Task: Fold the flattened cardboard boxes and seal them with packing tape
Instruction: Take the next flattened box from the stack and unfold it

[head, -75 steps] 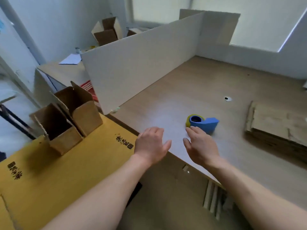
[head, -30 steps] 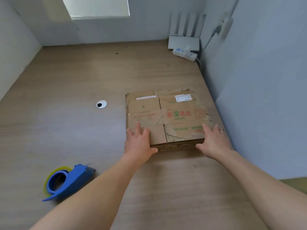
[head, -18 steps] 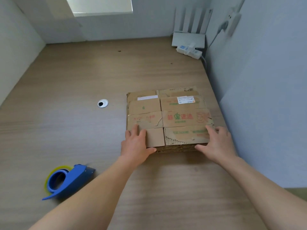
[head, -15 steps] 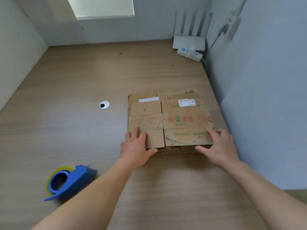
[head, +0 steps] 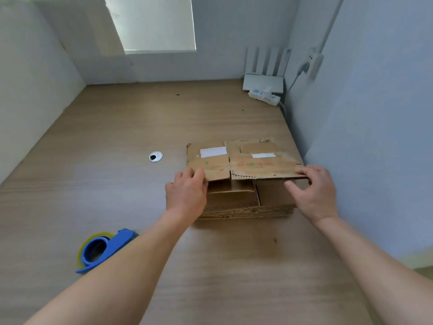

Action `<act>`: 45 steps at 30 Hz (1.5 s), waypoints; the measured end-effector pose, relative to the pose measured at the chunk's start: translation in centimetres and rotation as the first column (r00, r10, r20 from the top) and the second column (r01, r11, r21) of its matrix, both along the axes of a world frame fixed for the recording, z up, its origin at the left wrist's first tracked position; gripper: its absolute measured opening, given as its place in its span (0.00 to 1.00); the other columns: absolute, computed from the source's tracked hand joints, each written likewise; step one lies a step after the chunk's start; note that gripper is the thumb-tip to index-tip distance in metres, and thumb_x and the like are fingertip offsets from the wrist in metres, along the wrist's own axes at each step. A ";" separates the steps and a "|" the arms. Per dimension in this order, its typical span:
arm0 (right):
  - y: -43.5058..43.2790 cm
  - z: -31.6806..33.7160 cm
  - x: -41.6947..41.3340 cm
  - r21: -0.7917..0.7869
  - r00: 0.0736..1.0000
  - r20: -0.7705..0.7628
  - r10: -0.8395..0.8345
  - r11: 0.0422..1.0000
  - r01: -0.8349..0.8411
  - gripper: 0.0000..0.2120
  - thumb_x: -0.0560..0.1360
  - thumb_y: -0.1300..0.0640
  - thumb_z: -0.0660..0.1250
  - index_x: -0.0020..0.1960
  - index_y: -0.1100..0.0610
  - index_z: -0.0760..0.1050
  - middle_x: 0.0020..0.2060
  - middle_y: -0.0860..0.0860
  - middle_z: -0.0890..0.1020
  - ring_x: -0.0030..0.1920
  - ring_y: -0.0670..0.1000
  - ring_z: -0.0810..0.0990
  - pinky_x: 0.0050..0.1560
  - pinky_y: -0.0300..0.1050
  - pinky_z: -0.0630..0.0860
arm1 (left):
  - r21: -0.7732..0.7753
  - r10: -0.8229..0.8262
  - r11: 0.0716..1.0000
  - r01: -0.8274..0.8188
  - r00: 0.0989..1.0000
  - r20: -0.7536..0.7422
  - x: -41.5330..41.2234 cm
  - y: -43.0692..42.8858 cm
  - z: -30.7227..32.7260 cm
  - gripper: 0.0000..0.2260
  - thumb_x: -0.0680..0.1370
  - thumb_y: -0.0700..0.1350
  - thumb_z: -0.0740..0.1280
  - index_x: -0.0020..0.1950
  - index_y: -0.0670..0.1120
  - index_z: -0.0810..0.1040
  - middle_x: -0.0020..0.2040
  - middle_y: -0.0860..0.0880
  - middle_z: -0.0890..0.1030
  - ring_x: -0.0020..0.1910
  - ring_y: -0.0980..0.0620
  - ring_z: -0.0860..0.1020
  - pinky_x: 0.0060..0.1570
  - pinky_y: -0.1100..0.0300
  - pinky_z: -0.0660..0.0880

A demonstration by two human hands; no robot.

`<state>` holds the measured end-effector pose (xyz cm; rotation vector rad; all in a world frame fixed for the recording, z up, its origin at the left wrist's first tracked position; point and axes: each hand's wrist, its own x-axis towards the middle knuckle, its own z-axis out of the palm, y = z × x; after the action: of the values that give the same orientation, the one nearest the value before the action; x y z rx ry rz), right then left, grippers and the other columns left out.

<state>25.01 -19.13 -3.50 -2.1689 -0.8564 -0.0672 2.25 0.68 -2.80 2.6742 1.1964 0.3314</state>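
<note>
The left hand (head: 186, 195) gripped the near left corner of a flattened box (head: 246, 164), its fingers curled over the top face; its thumb was hidden. The right hand (head: 314, 191) pinched the same box at the near right corner, fingers on top and thumb underneath. The box hung between the two hands directly above the stack (head: 234, 202) of flattened cardboard. Its near edge was raised clear of the stack, while its far edge sat lower; whether that edge touched the stack could not be told. It carried white labels and faint red and green print on its upper face. The stack lay flat on the wooden tabletop (head: 117, 184), with corrugated edges showing along its near side. A blue tape dispenser (head: 103, 250) with a yellowish roll lay on the tabletop well to the near left of the stack, beside the left forearm. A round grommet (head: 155, 156) sat in the tabletop to the left of the stack, near its far corner. Beyond the stack, at the far right corner of the tabletop, a white power strip (head: 264, 96) lay in front of a white router (head: 263, 82) with upright antennas. A pale wall (head: 375, 137) rose just to the right of the stack, with an outlet (head: 314, 62) high on it, and a window (head: 154, 22) showed far beyond the stack to the left.
</note>
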 end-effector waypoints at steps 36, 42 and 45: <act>-5.9 3.2 -12.6 -0.391 0.895 -0.394 0.211 0.843 -0.371 0.24 0.78 0.35 0.61 0.41 0.55 0.79 0.35 0.50 0.83 0.39 0.51 0.82 0.44 0.53 0.80 | -0.774 -0.066 0.633 -0.012 0.995 -0.070 -10.8 -15.0 4.4 0.37 0.70 0.70 0.68 0.73 0.51 0.69 0.66 0.51 0.76 0.63 0.50 0.76 0.62 0.55 0.75; -6.6 3.1 -11.4 -0.036 0.634 -0.758 0.153 0.961 -0.274 0.16 0.80 0.42 0.63 0.48 0.55 0.77 0.46 0.60 0.84 0.41 0.55 0.86 0.44 0.53 0.83 | -0.718 -0.200 0.683 0.137 0.980 -0.004 -12.1 -14.6 3.5 0.42 0.60 0.75 0.71 0.68 0.53 0.75 0.56 0.57 0.78 0.53 0.59 0.76 0.46 0.67 0.73; -7.0 2.4 -11.1 0.002 0.618 -0.767 0.172 0.964 -0.266 0.20 0.81 0.38 0.57 0.61 0.53 0.70 0.45 0.60 0.83 0.38 0.54 0.86 0.36 0.46 0.81 | -0.349 -0.156 0.928 0.129 0.986 -0.052 -11.7 -13.6 2.5 0.28 0.60 0.77 0.66 0.46 0.56 0.78 0.42 0.63 0.74 0.43 0.59 0.75 0.36 0.64 0.71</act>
<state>13.90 -26.17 -1.07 -1.8770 -0.6018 0.9938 -9.44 -12.90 -0.32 2.4642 0.9664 -0.0093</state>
